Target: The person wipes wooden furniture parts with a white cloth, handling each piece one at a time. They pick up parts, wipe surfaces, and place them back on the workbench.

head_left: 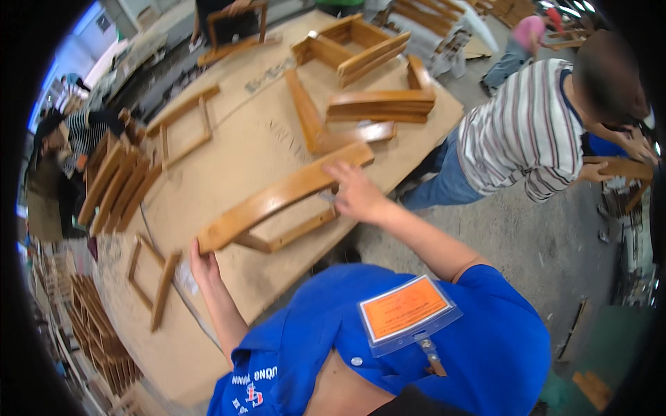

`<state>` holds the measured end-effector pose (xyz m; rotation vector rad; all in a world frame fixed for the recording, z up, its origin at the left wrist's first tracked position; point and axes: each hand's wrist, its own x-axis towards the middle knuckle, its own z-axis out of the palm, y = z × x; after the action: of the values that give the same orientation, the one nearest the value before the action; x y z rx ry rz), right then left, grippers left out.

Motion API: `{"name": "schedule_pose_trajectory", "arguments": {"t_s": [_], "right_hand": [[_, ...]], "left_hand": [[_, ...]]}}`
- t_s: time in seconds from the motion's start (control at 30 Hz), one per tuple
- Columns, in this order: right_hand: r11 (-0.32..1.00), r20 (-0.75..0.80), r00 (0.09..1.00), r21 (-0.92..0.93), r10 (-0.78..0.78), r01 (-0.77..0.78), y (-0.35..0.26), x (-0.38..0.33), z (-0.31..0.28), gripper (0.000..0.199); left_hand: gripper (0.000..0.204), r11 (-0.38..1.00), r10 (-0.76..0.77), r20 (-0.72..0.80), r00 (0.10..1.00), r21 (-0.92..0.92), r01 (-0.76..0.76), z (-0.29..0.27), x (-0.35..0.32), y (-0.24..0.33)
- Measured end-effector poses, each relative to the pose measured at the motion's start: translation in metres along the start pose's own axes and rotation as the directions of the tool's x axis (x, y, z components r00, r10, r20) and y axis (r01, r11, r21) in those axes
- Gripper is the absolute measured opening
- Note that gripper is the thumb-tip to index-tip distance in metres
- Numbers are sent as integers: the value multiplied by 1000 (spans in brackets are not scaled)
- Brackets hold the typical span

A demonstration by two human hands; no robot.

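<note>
Wooden frame point(283, 195) at near side of bench point(239, 149), slanting up to right. My left fingers point(196, 255) grasp its left end. My right fingers point(338, 172) touch top face near right end; cannot tell if clenched. Other frames point(380, 105) lie beyond; small frame point(161, 295) at left. Striped-shirted co-worker point(517, 132) stands right.

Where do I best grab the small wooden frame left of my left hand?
Probably by the thick right bar of the small wooden frame, coming from the right with your left hand: that bar is long, straight and nearest the hand.
</note>
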<state>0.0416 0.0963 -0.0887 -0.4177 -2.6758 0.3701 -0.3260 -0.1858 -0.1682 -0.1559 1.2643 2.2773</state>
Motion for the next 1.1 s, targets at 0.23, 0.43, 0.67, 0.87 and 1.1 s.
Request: {"name": "schedule_pose_trajectory", "arguments": {"t_s": [0.23, 0.43, 0.67, 0.87, 1.1], "right_hand": [[980, 110, 976, -77, 190, -182, -8, -24, -25, 20], [982, 93, 978, -28, 187, -186, -31, -38, -30, 20], [962, 67, 965, -123, 252, -242, -6, -78, -39, 17], [21, 374, 674, 866, 637, -500, 34, -125, -65, 55], [-111, 272, 814, 962, 513, -251, 60, -91, -9, 55]], "left_hand": [[43, 575, 353, 43, 935, 778, -253, 22, -36, 29], [51, -422, 302, 762, 573, 646, -636, 109, -87, -8], [61, -239, -421, 704, 572, 523, -818, 204, -139, -86], [65, -152, -377, 722, 580, 570, -808, 215, -164, -90], [63, -105, -428, 759, 491, 498, -861, 199, -180, -105]]}}
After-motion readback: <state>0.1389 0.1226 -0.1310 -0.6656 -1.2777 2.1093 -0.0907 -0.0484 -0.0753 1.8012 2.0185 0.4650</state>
